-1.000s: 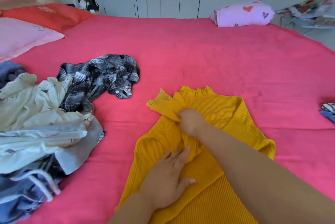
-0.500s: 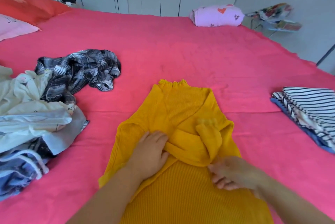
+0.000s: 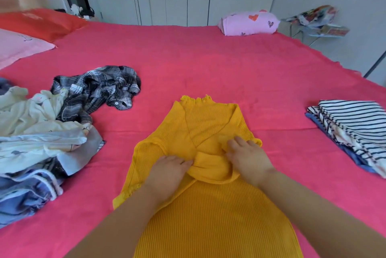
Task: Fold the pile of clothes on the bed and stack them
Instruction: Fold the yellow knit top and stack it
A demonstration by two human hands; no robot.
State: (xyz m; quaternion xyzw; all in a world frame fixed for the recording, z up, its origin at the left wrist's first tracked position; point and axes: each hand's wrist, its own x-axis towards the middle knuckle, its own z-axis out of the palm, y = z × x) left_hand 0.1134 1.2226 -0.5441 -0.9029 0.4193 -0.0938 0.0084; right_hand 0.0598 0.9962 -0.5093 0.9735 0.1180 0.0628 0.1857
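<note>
the yellow sweater (image 3: 208, 205) lies flat mid-way across the pink bed (image 3: 208, 59), sleeves crossed over its chest. the left hand (image 3: 167, 172) and right hand (image 3: 248, 157) press on the sleeves, fingers released and flat. the unfolded pile (image 3: 41, 143) sits to the left, the folded striped stack (image 3: 351, 124) to the right.

We see a ribbed yellow top (image 3: 208, 216) flat on the bed (image 3: 208, 59), collar away from us, both sleeves folded across its chest. Left of it lies the unfolded pile (image 3: 37, 143), a plaid shirt (image 3: 94, 88) at its edge. To the right sits a folded striped stack (image 3: 351, 128).
</note>
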